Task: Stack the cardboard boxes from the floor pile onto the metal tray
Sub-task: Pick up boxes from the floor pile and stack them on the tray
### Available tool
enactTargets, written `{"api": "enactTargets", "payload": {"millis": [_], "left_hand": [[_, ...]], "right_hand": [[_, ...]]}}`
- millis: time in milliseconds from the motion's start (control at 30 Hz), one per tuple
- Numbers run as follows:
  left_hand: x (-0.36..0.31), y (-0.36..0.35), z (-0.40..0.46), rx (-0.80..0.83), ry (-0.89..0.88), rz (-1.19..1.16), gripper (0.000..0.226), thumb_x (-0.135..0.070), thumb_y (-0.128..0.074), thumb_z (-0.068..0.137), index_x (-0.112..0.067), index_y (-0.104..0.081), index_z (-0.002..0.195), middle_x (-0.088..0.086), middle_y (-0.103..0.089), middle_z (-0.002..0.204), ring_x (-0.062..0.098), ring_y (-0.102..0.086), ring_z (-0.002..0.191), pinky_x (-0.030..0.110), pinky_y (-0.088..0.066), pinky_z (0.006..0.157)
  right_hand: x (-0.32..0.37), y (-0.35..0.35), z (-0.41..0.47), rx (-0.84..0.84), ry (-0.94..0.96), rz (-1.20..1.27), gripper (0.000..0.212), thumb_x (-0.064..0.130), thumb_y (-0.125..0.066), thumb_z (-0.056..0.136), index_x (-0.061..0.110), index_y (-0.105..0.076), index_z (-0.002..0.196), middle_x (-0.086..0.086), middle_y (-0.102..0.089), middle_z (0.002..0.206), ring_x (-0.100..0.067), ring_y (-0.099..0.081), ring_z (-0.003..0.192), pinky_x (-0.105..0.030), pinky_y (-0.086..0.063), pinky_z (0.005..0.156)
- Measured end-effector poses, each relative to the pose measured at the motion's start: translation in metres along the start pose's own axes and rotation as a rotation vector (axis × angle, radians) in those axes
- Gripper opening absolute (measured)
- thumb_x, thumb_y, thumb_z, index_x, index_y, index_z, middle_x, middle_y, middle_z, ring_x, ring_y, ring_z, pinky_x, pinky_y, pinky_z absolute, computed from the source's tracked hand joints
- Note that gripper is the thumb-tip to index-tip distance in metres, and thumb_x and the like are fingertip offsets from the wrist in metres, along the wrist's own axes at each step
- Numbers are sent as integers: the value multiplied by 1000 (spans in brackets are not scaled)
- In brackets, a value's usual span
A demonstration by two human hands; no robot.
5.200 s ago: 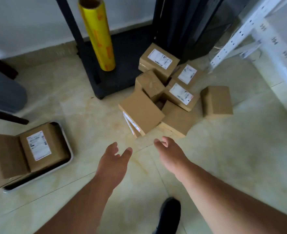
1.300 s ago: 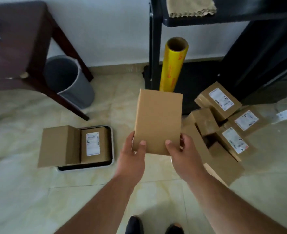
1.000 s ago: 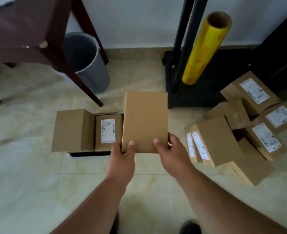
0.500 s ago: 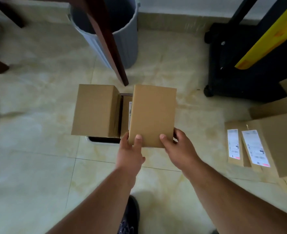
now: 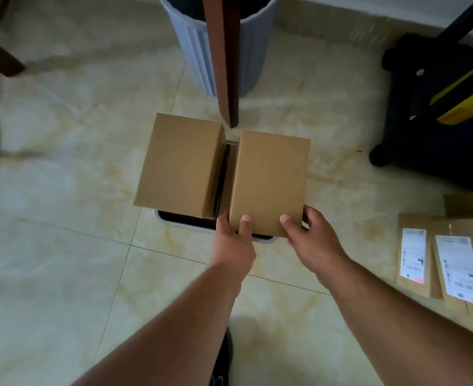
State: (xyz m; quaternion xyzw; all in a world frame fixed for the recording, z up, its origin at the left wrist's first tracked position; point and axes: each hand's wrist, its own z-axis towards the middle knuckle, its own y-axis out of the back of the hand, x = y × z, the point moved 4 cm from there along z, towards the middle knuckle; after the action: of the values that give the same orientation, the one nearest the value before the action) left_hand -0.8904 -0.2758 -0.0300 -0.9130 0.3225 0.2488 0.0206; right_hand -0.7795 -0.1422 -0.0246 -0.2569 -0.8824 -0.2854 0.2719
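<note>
Carried over from the floor pile, the plain box (image 5: 268, 182), pinched by the left hand (image 5: 234, 240) and right hand (image 5: 310, 240), now hovers mid-frame over the tray (image 5: 185, 222) beside the tall box (image 5: 178, 165), ready to set down.

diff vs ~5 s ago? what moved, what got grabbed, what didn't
Both hands were empty then, reaching toward the floor pile. Now the left hand and right hand grip the near edge of a plain cardboard box, carried left from the pile to over the metal tray, above where the labelled box lay. The tall box on the tray's left side stayed put.
</note>
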Motion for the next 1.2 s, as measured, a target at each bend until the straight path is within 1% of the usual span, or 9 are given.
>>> {"api": "enactTargets", "payload": {"millis": [100,300,400,467,600,733,833,1067,1200], "left_hand": [[-1,0,0,-20,-2,-20,8,-57,-53,96,-54,-45,93,-14,-67,106,19,-67,101,49,-55,101],[-3,2,3,-52,-38,-29,30,-50,-55,100,-41,-44,126,-14,-65,113,19,-65,114,48,-54,102],[-2,3,3,-70,-30,-26,46,-51,-57,97,-27,-50,135,-8,-68,118,18,-65,113,45,-55,102],[0,4,4,-84,-12,-43,49,-53,-59,96,-26,-54,137,-12,-69,114,17,-66,111,43,-55,102],[-2,5,-1,-40,67,-60,44,-57,-59,96,-26,-61,127,-21,-65,100,18,-68,108,40,-55,102],[-2,7,0,-11,85,-31,49,-60,-54,97,-27,-58,133,-20,-63,100,24,-68,113,41,-52,106],[-1,9,6,-15,48,-6,49,-56,-53,99,-22,-58,134,-10,-70,112,23,-68,114,42,-53,105],[-6,10,6,12,56,43,40,-50,-50,102,-20,-60,128,-17,-65,90,23,-69,111,38,-52,103],[-5,7,6,1,18,112,46,-50,-48,102,-16,-59,132,-5,-69,105,29,-67,116,46,-53,103]], "right_hand": [[-1,-2,1,-7,-9,-20,58,55,-65,89,33,-54,142,15,-62,137,-17,-66,118,-47,-55,102],[-3,-4,4,-20,6,1,64,58,-67,84,33,-55,142,16,-61,139,-15,-65,121,-47,-55,103],[-3,-6,6,-27,24,0,70,64,-66,77,35,-56,140,19,-63,137,-14,-67,119,-47,-55,103],[-3,-7,7,-29,26,2,76,70,-65,72,37,-56,140,19,-63,137,-14,-67,119,-48,-55,103],[-1,-11,9,-13,31,35,58,50,-69,91,32,-55,144,15,-63,138,-11,-72,104,-50,-56,101],[5,-18,10,-9,36,68,49,39,-69,97,28,-56,143,13,-64,138,-11,-74,100,-49,-57,101],[10,-21,10,1,48,73,47,39,-68,97,29,-58,142,15,-65,138,-9,-74,99,-48,-58,101],[14,-23,6,-1,39,-1,58,54,-67,84,34,-59,137,21,-67,128,-13,-74,100,-54,-56,101],[12,-21,6,7,27,1,45,44,-67,93,35,-61,137,19,-65,133,-11,-74,99,-53,-56,101]]}}
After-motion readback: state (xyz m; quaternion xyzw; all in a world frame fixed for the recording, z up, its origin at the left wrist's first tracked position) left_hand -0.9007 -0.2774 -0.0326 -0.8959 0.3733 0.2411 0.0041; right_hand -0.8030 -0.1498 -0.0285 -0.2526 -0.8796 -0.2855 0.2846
